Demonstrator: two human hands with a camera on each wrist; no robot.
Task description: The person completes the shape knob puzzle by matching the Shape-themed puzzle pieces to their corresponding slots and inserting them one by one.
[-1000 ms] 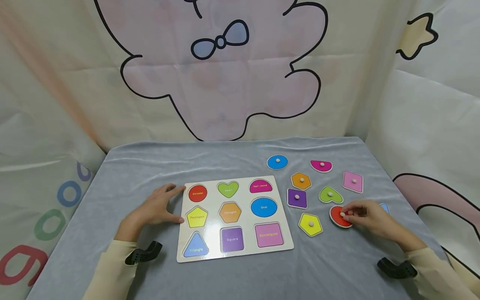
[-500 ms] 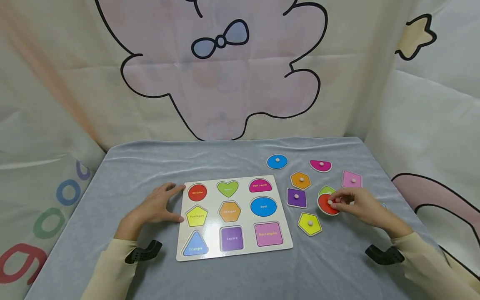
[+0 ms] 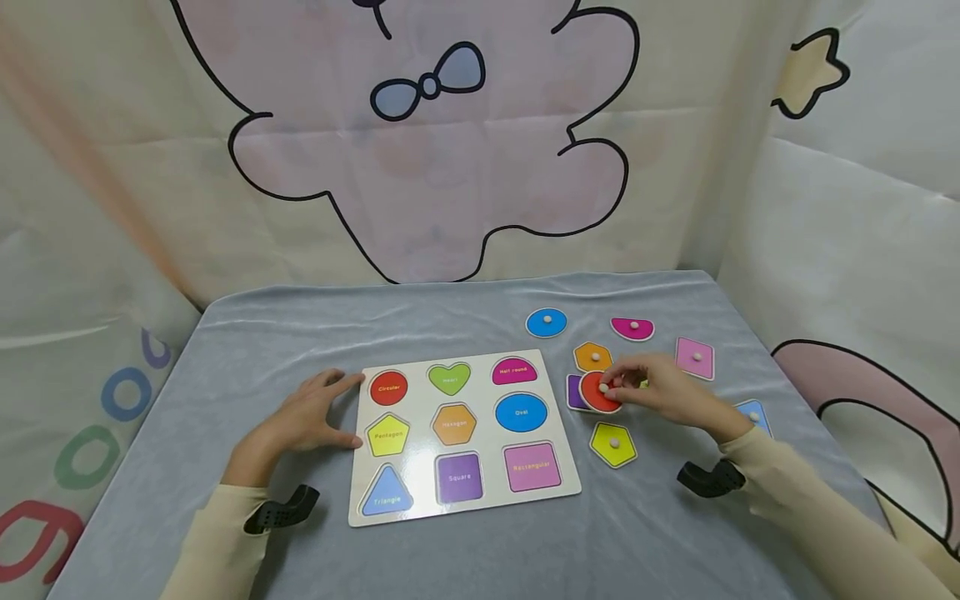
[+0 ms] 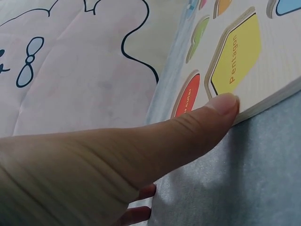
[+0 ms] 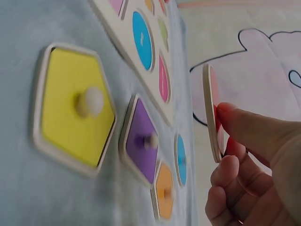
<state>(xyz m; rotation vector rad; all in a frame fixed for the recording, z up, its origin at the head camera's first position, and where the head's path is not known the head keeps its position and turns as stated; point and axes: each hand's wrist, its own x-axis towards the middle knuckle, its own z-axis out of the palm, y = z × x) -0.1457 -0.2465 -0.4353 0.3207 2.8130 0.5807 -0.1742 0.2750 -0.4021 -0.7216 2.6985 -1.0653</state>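
My right hand (image 3: 663, 392) pinches the small knob of a red circle puzzle piece (image 3: 594, 395). In the right wrist view the piece (image 5: 211, 113) is lifted off the cloth and seen nearly edge-on. In the head view it partly covers the purple square piece (image 3: 573, 392). A white shape puzzle board (image 3: 480, 446) with labelled coloured recesses lies flat. My left hand (image 3: 303, 417) touches the board's left edge with thumb and fingertip, its fingers spread. In the left wrist view the thumb (image 4: 221, 104) presses on the rim beside the yellow Pentagon recess (image 4: 237, 54).
Around the right hand lie knobbed pieces: a yellow pentagon (image 3: 612, 446), orange hexagon (image 3: 592, 357), blue oval (image 3: 546, 322), magenta half round (image 3: 632, 328), pink rectangle (image 3: 695, 358) and blue triangle (image 3: 753, 412). A green piece is mostly hidden behind the hand. Grey cloth (image 3: 450, 558) covers the table.
My right hand has carried the red circle leftward and a little away from me, from right of the yellow pentagon to above the purple square. The left hand stays at the board's edge.
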